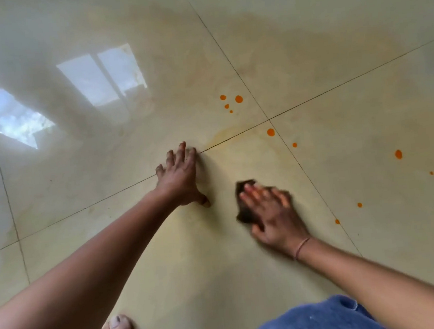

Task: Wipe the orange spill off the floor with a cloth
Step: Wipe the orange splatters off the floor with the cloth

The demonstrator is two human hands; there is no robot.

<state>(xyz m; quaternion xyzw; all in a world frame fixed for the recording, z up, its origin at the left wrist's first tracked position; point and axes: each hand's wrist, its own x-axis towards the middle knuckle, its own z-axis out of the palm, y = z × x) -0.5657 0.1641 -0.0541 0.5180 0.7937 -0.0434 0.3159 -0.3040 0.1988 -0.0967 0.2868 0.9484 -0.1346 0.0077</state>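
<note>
the right hand [273, 212] lies flat on the dark cloth [244, 206], pressing it to the floor [165, 248]; orange drops [238, 99] lie beyond the cloth; the left hand [180, 178], fingers spread wide, rests beside the cloth.

Bare floor [332, 47] lies open beyond both hands; only orange drops [238, 99] dot it.

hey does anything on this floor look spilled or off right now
Yes. Orange drops dot the tiles beyond and right of the cloth, with a faint orange smear along the grout line. The right hand presses the cloth flat; the left hand braces on the floor.
</note>
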